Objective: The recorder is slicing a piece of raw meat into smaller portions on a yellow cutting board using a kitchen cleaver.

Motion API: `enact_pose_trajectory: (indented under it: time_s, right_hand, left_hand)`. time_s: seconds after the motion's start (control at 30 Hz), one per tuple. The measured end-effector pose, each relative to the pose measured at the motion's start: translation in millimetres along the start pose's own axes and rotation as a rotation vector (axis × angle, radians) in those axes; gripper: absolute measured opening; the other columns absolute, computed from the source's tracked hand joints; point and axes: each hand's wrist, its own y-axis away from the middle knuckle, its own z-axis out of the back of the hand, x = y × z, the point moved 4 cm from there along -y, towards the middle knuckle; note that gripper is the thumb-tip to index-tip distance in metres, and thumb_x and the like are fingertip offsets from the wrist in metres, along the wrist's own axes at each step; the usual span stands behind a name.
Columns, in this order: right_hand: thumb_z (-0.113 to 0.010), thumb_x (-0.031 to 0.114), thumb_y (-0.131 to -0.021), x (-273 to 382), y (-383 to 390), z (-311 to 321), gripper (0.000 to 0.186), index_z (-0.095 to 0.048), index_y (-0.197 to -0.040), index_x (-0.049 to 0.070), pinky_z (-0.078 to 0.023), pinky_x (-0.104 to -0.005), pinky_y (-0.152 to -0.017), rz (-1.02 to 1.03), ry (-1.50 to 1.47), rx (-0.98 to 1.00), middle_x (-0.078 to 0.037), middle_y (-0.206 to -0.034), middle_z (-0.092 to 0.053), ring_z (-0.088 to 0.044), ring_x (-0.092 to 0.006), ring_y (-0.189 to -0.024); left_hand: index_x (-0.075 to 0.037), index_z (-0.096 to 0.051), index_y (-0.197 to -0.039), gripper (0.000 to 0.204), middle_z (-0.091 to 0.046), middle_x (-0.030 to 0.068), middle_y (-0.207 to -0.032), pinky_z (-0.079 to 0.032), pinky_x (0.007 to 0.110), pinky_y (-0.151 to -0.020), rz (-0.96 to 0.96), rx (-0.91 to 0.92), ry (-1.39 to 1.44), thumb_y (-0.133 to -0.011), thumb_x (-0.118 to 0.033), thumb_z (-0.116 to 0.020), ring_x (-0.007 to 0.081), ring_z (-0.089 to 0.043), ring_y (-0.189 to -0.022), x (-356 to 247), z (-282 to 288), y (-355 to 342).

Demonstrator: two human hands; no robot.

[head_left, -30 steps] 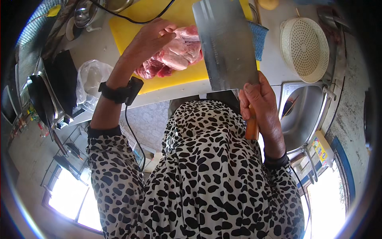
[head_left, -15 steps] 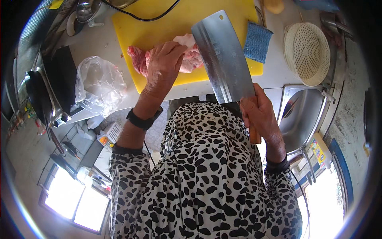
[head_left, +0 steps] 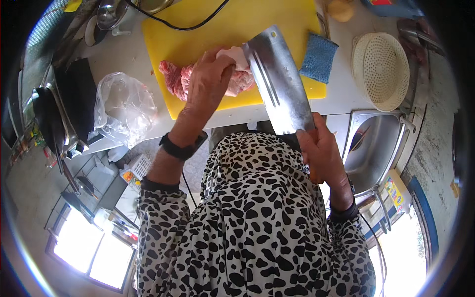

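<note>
On a yellow cutting board (head_left: 173,44), my left hand (head_left: 208,84) has its fingers bent around a piece of raw red and white meat (head_left: 172,79), pressing on its upper part. The lumpy meat extends out to both sides of the hand. My right hand (head_left: 319,151) grips a wide steel cleaver (head_left: 277,81) by its wooden handle, low at the board's right front. The blade slants up and leftward, its upper left corner next to the meat; whether they touch I cannot tell.
A blue scrub pad (head_left: 319,57) lies on the board's right side. Beyond it are a cream perforated colander (head_left: 378,69) and a steel sink (head_left: 373,153). A crumpled clear bag (head_left: 123,109) sits left of the board, near dark pans (head_left: 47,116). A black cord crosses the board's back.
My left hand has moved down and right onto the meat, which now sits further left on the board. The cleaver has shifted lower, with its hole now in view.
</note>
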Motion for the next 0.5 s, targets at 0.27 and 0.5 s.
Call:
enact_pose_trajectory:
  time_s: [0.27, 0.5]
  right_hand:
    - [-0.058, 0.015, -0.099, 1, 13, 6, 0.031, -0.051, -0.127, 0.003, -0.040, -0.0267, -0.050, 0.052, -0.022, -0.104, 0.001, -0.063, -0.057, -0.047, -0.0062, -0.052]
    - [-0.060, 0.018, -0.100, -11, 12, 36, 0.032, -0.053, -0.125, -0.001, -0.037, -0.0229, -0.047, 0.179, -0.096, -0.302, 0.002, -0.062, -0.054, -0.045, -0.0041, -0.052]
  left_hand:
    - [0.001, -0.058, -0.125, 0.054, -0.071, 0.0170, -0.112, -0.052, 0.035, -0.089, 0.364, 0.581, 0.195, -0.081, -0.022, -0.077, 0.0277, -0.068, -0.103, 48, -7, -55]
    - [0.003, -0.061, -0.121, 0.048, -0.070, 0.0138, -0.105, -0.050, 0.032, -0.089, 0.263, 0.891, 0.210, -0.080, -0.018, -0.076, 0.0219, -0.066, -0.095, 28, -4, -77]
